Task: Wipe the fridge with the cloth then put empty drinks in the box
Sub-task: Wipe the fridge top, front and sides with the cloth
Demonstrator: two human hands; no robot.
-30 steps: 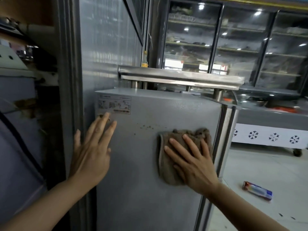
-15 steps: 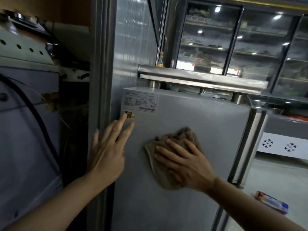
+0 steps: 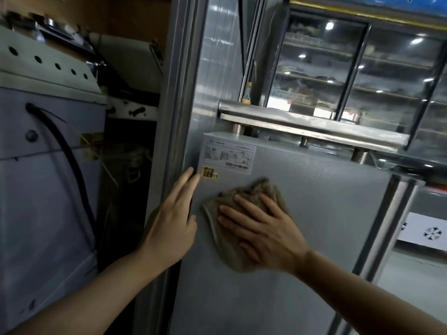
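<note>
The grey fridge [image 3: 326,213] shows me its flat side panel, with a white label and a yellow QR sticker near the top left corner. A brown cloth [image 3: 254,192] lies flat on that panel below the stickers. My right hand [image 3: 263,228] presses the cloth against the panel with straight, spread fingers. At the panel's left edge my left hand [image 3: 171,226] rests flat, fingers straight and pointing up toward the QR sticker. No drinks and no box are in view.
A tall metal frame post [image 3: 174,117] stands just left of the fridge. A steel shelf bar [image 3: 314,126] juts out above it. Left is a pale machine [image 3: 36,189] with a black cable. Glass-door display coolers [image 3: 362,68] stand behind.
My right hand has slid the cloth leftward across the fridge panel, from its right edge toward the stickers. My view has shifted left too; the left hand stays at the panel's edge.
</note>
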